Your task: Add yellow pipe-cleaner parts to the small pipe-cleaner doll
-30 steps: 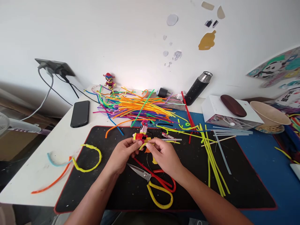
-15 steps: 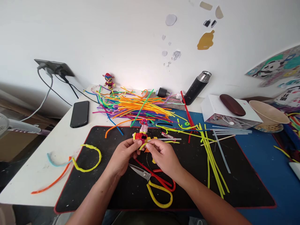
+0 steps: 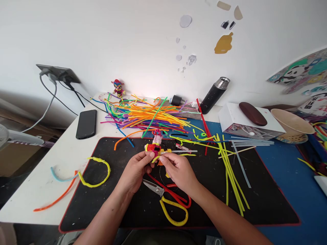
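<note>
Both hands meet over the black mat. My left hand (image 3: 136, 168) is closed around the lower part of a small red and yellow pipe-cleaner figure (image 3: 153, 148). My right hand (image 3: 178, 168) pinches the end of a short yellow-green pipe cleaner (image 3: 156, 158) at the figure's lower edge, thumb and forefinger together. A pink and white piece (image 3: 157, 137) shows just beyond the figure; whether it touches cannot be told. Below the hands lie scissors (image 3: 174, 211) with red and yellow handles. Behind my right hand, a yellow tool (image 3: 167, 150), largely hidden, has a translucent stick beside it.
A heap of coloured pipe cleaners (image 3: 155, 114) spreads along the wall, with a finished-looking doll (image 3: 118, 88) behind. Yellow-green stems (image 3: 232, 177) and translucent sticks (image 3: 251, 143) lie right. A phone (image 3: 86, 124), curved yellow stem (image 3: 108, 173), black flask (image 3: 214, 96) and white box (image 3: 231, 119) surround the mat.
Almost nothing differs. The view has shifted very slightly; both hands keep their hold on the figure and the yellow-green pipe cleaner.
</note>
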A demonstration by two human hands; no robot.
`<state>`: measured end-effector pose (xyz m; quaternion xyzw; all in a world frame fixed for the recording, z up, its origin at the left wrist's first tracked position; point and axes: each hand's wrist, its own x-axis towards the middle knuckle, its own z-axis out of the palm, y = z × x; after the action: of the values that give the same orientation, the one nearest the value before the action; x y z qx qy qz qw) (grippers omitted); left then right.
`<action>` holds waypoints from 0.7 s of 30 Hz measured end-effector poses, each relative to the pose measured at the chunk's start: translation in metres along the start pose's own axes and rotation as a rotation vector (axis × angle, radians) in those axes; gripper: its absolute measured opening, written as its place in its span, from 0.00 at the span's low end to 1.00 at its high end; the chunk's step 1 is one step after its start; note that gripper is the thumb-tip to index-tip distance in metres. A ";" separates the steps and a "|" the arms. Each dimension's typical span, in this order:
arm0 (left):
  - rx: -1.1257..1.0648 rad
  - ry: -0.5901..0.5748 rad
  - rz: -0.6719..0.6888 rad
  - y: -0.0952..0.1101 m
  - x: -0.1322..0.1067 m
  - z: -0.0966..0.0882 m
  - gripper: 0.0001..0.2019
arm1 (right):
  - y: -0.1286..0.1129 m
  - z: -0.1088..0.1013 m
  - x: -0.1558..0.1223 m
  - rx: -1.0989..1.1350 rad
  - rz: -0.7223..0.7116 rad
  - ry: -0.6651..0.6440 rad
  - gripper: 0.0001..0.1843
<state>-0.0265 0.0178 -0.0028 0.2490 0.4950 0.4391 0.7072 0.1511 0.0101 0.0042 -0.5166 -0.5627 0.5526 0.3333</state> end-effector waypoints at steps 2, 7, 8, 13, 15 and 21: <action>-0.004 0.010 0.000 -0.001 0.000 0.001 0.23 | 0.002 0.000 0.000 0.000 0.006 -0.003 0.23; 0.019 0.021 0.025 -0.003 -0.001 0.002 0.23 | 0.006 0.002 0.001 0.038 0.029 -0.004 0.23; 0.032 0.019 0.030 -0.004 -0.002 0.002 0.23 | 0.006 0.003 0.001 0.042 0.030 -0.003 0.22; 0.072 0.010 0.058 -0.005 -0.001 0.002 0.21 | 0.001 0.004 0.003 0.062 0.030 0.004 0.19; 0.066 0.011 0.060 -0.005 -0.001 0.002 0.22 | 0.000 0.005 0.003 0.067 0.024 0.004 0.18; 0.056 -0.014 0.061 -0.006 -0.002 0.001 0.21 | 0.001 0.004 0.004 0.084 0.027 0.005 0.17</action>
<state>-0.0232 0.0134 -0.0061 0.2867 0.4943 0.4446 0.6897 0.1467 0.0123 0.0021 -0.5110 -0.5311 0.5789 0.3488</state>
